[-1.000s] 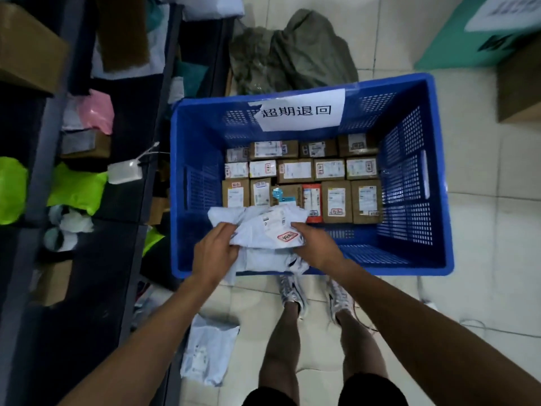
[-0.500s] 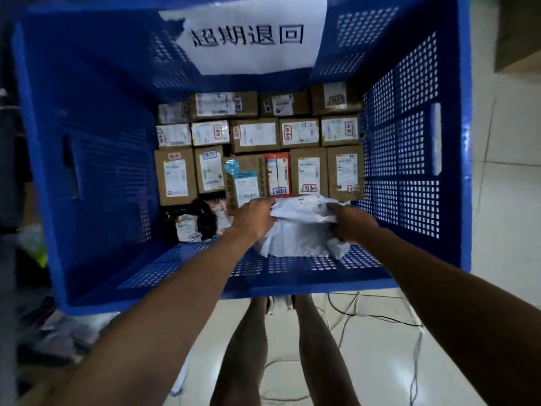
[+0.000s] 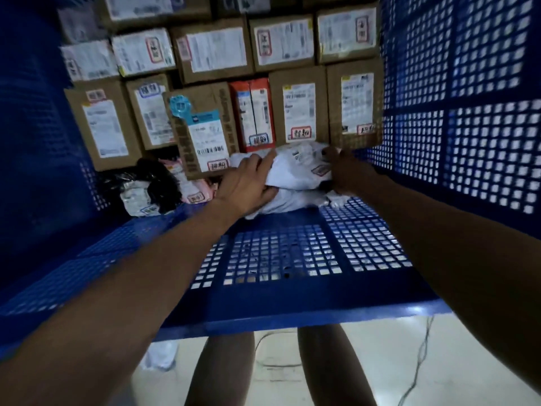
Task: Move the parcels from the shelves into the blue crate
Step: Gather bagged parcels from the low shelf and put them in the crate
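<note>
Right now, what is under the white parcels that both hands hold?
The blue crate shows its perforated plastic just below the white parcels. Directly beneath is hidden by them, the left hand and the right hand.

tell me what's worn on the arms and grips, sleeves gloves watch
Nothing visible: the left arm and right arm are bare, no sleeves. The left grip and right grip are ungloved hands, with no watch, band or ring showing.

My right hand (image 3: 349, 171) buries its fingertips under the white mailer bag (image 3: 292, 177). The shipping labels (image 3: 298, 112) blur unreadably, and the top edge crops the far cardboard boxes (image 3: 152, 7).
</note>
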### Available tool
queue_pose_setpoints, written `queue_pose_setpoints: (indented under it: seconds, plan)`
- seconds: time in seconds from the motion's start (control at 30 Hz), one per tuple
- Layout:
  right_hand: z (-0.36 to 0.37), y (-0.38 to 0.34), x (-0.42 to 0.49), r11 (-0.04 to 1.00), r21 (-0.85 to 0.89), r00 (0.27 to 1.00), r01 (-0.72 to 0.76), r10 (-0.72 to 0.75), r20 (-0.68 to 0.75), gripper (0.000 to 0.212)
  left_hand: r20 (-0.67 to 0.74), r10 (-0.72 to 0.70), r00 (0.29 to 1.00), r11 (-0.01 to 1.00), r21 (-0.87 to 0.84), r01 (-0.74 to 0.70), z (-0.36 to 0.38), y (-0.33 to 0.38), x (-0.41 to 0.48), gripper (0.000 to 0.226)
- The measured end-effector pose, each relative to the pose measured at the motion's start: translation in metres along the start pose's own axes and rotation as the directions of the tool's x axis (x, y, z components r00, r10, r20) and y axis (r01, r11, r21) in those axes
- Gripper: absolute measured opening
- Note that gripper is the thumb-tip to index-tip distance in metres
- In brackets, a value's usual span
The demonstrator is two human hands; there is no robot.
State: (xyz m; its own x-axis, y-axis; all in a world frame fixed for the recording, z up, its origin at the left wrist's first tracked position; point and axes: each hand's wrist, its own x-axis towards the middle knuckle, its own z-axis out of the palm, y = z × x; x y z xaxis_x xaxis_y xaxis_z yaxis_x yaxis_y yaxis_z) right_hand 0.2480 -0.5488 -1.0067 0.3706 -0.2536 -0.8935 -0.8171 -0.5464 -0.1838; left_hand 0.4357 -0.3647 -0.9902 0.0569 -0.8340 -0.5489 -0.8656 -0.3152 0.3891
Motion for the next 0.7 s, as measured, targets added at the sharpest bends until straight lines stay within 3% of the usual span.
queue_pose_setpoints:
  seconds: [0.17, 0.33, 0.4, 0.47, 0.6, 0.7]
  plan:
    - [0.000, 0.002, -0.004, 0.997, 0.066, 1.000, -0.030, 0.030, 0.006, 0.099, 0.034, 0.177, 0.984, 0.984, -0.026, -0.176, 0.012, -0.020, -0.018, 0.096]
    - [-0.001, 0.004, -0.010, 0.984, 0.167, 0.960, 0.057, -0.100, 0.261, 0.122, 0.120, 0.286, 0.951, 0.939, 0.163, -0.303, 0.000, -0.033, -0.014, 0.107]
    - [0.004, 0.007, -0.010, 0.977, 0.211, 0.954, 0.036, -0.097, 0.285, 0.124, 0.143, 0.288, 0.947, 0.928, 0.202, -0.312, 0.002, -0.033, -0.007, 0.110]
    - [0.010, 0.008, -0.007, 0.988, 0.152, 0.967, 0.040, -0.076, 0.243, 0.120, 0.156, 0.261, 0.953, 0.925, 0.241, -0.293, 0.007, -0.031, -0.001, 0.110]
    - [0.014, -0.002, 0.006, 1.000, 0.023, 0.981, -0.019, 0.014, 0.194, 0.092, 0.204, 0.245, 0.948, 0.921, 0.258, -0.294, 0.023, -0.030, 0.011, 0.105]
    - [0.016, -0.006, 0.014, 0.981, -0.187, 0.994, 0.056, -0.037, 0.104, 0.097, 0.226, 0.288, 0.930, 0.923, 0.194, -0.333, 0.043, -0.036, 0.020, 0.093]
